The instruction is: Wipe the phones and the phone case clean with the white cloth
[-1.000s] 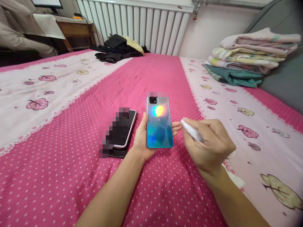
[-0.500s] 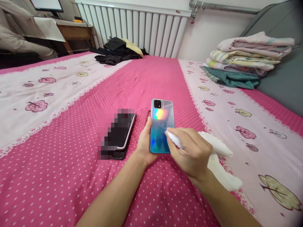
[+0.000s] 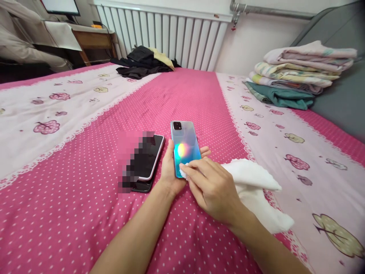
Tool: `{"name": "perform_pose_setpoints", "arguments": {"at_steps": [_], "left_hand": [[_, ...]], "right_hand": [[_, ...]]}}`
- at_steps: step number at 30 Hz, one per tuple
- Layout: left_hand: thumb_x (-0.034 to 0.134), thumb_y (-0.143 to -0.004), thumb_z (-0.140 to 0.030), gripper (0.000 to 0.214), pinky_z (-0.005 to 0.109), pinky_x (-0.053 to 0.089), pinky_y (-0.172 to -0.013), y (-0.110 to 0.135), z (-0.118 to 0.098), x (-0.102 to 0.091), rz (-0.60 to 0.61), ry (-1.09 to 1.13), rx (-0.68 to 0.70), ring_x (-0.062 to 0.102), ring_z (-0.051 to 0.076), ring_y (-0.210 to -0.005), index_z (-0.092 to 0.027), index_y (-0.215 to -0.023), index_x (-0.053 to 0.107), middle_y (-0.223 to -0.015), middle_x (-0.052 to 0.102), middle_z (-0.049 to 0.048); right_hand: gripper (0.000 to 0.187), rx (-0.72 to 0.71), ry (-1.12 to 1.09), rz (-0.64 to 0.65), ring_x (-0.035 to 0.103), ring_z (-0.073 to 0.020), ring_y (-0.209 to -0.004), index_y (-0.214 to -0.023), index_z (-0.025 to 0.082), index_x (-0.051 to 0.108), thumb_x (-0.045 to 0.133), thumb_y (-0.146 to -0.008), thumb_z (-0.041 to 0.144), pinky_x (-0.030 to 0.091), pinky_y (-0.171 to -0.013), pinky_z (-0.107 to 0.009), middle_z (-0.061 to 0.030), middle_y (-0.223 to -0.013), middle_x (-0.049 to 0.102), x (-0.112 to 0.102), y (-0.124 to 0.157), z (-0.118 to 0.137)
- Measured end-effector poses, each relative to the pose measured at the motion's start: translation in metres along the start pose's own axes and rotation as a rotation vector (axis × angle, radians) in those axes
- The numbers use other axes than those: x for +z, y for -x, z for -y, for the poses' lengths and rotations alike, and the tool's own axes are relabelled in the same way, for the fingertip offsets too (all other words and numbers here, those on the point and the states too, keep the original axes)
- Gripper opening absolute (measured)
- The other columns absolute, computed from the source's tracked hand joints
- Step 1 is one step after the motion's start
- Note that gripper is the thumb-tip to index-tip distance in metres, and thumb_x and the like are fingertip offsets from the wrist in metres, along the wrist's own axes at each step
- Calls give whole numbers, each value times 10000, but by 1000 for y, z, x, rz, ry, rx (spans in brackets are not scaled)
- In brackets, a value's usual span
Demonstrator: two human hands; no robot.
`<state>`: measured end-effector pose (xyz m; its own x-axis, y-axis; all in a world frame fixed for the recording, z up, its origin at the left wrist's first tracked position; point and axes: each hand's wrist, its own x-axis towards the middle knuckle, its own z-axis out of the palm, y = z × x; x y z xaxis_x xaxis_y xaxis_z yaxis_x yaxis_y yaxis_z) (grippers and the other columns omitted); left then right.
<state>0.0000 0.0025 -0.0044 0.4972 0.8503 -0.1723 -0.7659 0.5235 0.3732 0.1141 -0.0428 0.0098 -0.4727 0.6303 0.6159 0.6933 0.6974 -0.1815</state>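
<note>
A blue, shiny smartphone [image 3: 186, 142] lies back side up in my left hand [image 3: 171, 177], the thumb along its left edge and fingertips showing past its right edge. My right hand [image 3: 213, 186] pinches a small white wad [image 3: 183, 172], which looks like cotton or tissue, against the lower part of the phone's back. Most of the wad is hidden under the fingers. To the left, a dark phone with a pale pink edge [image 3: 148, 160] rests on top of another black phone [image 3: 142, 186], both partly blurred out. Beside my right wrist lies a white cloth [image 3: 251, 175].
The pink dotted bedspread [image 3: 182, 95] spreads under everything. Folded bedding [image 3: 299, 72] is stacked at the back right, and dark clothes [image 3: 142, 62] lie near the radiator [image 3: 165, 34]. A seated person [image 3: 28, 49] is at a desk [image 3: 91, 38] on the far left.
The phone has tilted and shifted left in my left hand. My right hand has moved left and down, bringing the white wad from mid-back to the phone's lower end.
</note>
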Motion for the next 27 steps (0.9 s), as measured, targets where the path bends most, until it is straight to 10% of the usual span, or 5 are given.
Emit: {"name": "perform_pose_setpoints", "arguments": {"at_steps": [17, 27], "left_hand": [[335, -912, -470, 517, 296, 461, -862, -1, 22, 9, -73, 49, 27, 653, 204, -875, -69, -1016, 644, -865, 695, 115], [242, -816, -694, 847, 355, 409, -949, 2, 7, -3, 42, -4, -109, 623, 275, -971, 30, -1061, 606, -1035, 653, 233]], "right_hand": [[191, 135, -91, -229, 612, -181, -801, -957, 159, 672, 518, -852, 117, 505, -730, -326, -77, -860, 678, 2, 0, -12], [202, -64, -318, 61, 584, -157, -804, -947, 152, 659, 504, -849, 67, 503, -687, -288, -51, -890, 673, -3, 3, -6]]}}
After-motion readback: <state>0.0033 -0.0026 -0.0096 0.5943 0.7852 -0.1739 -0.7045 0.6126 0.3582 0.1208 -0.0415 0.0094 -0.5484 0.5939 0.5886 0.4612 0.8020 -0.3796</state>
